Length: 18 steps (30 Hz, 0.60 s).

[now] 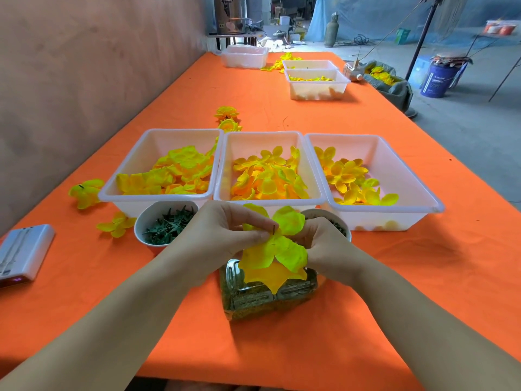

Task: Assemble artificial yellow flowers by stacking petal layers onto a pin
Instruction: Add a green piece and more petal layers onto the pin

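Petal layers (pixel 277 251) are sitting threaded on the pin (pixel 274 228), whose dark tip is poking up through their centre, and we are holding the stack in the air between both hands. Our left hand (pixel 225 230) is pinching the yellow fabric right beside the pin, thumb and forefinger curled tight, probably to press the layer down the shaft. Our right hand (pixel 324 244) is curling round the stack from behind and bracing it; its fingertips are hidden by the petals, so we cannot tell whether it is also gripping the pin itself. We are working just above a clear jar (pixel 267 301) lying on the orange table (pixel 394 277), close to the body where the small hole is easy to see. A bowl (pixel 140 221) of green calyx pieces (pixel 169 225) is waiting near our left wrist, and three white trays (pixel 265 133) of sorted petals are lining up beyond, within reach for the next layer.
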Each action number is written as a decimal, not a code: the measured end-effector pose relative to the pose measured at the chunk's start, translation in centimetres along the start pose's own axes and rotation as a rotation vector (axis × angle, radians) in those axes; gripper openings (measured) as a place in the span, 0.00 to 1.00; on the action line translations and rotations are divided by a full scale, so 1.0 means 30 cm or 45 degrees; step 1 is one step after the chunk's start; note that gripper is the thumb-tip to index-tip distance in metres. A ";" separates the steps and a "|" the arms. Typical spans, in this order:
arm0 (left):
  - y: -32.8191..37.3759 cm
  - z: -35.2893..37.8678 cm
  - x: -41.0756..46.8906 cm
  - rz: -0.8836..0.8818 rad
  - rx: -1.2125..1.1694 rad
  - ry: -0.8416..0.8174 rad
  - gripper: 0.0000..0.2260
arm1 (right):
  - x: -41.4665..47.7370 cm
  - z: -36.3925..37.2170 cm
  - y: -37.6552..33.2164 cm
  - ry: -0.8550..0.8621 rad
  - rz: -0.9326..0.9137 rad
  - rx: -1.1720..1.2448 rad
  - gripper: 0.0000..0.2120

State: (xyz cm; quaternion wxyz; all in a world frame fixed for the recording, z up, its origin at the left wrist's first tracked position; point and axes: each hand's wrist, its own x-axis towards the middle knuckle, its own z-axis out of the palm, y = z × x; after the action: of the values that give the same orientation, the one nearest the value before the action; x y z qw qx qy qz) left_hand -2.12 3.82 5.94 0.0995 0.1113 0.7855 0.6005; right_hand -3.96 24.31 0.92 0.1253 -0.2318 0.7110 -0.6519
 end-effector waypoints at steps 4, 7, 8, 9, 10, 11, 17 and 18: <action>0.005 0.006 -0.003 0.024 0.139 0.023 0.09 | 0.001 -0.003 0.005 0.000 0.003 0.012 0.14; 0.005 0.012 -0.001 0.085 0.293 0.045 0.08 | 0.005 -0.002 0.001 -0.016 -0.007 -0.005 0.03; 0.004 0.011 -0.001 0.101 0.316 0.039 0.08 | 0.005 -0.001 -0.003 -0.015 -0.014 -0.008 0.05; 0.004 0.010 -0.001 0.106 0.325 0.033 0.07 | 0.006 0.000 -0.004 -0.017 -0.021 -0.019 0.11; 0.005 0.008 -0.001 0.105 0.333 0.024 0.07 | 0.005 0.002 -0.006 -0.030 -0.019 -0.026 0.15; 0.006 0.004 0.001 0.107 0.353 0.011 0.07 | 0.005 0.003 -0.009 -0.041 -0.008 -0.026 0.17; 0.020 -0.013 0.034 0.059 0.457 -0.034 0.07 | 0.004 -0.009 -0.005 -0.025 -0.019 -0.096 0.17; 0.021 -0.011 0.037 0.052 0.457 -0.023 0.08 | 0.004 -0.012 -0.007 -0.005 -0.044 -0.136 0.18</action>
State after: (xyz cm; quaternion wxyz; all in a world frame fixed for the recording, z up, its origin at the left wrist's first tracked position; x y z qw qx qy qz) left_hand -3.23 3.99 6.60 0.0730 0.1486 0.8767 0.4516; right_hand -4.20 24.57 1.18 0.1029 -0.2515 0.7405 -0.6146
